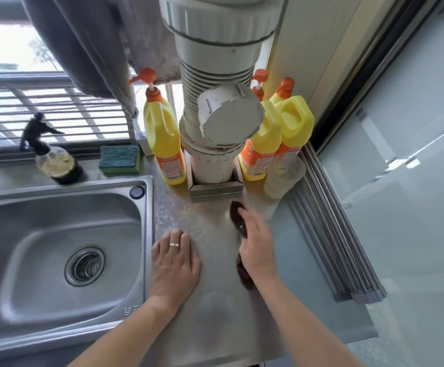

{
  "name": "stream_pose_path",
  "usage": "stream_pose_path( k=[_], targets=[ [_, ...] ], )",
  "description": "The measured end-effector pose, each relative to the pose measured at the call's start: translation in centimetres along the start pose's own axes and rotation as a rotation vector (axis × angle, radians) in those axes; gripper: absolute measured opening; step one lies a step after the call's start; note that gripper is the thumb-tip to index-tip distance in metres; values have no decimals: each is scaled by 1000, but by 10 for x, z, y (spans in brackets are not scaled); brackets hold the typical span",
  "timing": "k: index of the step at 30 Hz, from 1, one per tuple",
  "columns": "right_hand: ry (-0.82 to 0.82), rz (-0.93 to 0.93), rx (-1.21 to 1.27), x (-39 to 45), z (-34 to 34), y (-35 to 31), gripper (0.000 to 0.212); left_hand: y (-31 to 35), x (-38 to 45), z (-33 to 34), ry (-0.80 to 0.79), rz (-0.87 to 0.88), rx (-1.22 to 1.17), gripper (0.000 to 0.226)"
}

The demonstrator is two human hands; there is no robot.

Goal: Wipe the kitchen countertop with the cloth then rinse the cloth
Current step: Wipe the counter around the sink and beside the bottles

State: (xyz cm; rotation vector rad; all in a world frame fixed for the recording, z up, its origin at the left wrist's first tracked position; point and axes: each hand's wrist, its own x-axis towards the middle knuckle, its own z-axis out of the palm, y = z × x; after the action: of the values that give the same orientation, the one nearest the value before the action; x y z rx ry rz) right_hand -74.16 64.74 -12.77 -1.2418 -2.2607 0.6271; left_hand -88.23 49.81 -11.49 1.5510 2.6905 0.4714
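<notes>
A dark brown cloth (236,215) lies on the steel countertop (210,300) to the right of the sink. My right hand (256,245) lies over the cloth with straight fingers and presses it onto the steel; the cloth shows beyond the fingertips and under the wrist. My left hand (174,263), wearing a ring, rests flat on the counter beside the sink's right rim, holding nothing.
The steel sink (56,295) fills the left. Yellow detergent bottles (162,139), a grey drain pipe (215,107) in a steel box and a clear cup (284,176) stand at the back. A green sponge (119,159), a spray bottle (54,160) and a rolled rack (329,229) are nearby.
</notes>
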Motion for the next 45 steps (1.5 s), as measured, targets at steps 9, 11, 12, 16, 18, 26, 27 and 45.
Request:
stream_pose_path(
  k=[9, 11, 12, 16, 18, 26, 27, 45],
  targets=[
    [46, -37, -99, 13, 52, -50, 62, -24, -11, -9, 67, 33, -100, 28],
    [-61, -135, -27, 10, 52, -56, 58, -27, -11, -8, 55, 12, -151, 29],
    [-128, -197, 6, 8, 51, -59, 57, -28, -12, -8, 56, -8, -172, 29],
    [-331, -365, 140, -5, 38, -60, 56, -27, -15, -10, 73, -15, -212, 25],
    [-399, -403, 213, -22, 24, -58, 53, -26, -20, -11, 84, -22, -231, 23],
    [-355, -360, 185, -52, -37, -8, 54, -7, -73, -18, -10, 65, -119, 20],
    [-251, -255, 110, -47, -39, 5, 52, -8, -77, -16, -21, 76, -97, 21],
    [-326, -336, -14, -61, 12, -47, 61, -8, -81, -14, -54, 54, -56, 25]
  ],
)
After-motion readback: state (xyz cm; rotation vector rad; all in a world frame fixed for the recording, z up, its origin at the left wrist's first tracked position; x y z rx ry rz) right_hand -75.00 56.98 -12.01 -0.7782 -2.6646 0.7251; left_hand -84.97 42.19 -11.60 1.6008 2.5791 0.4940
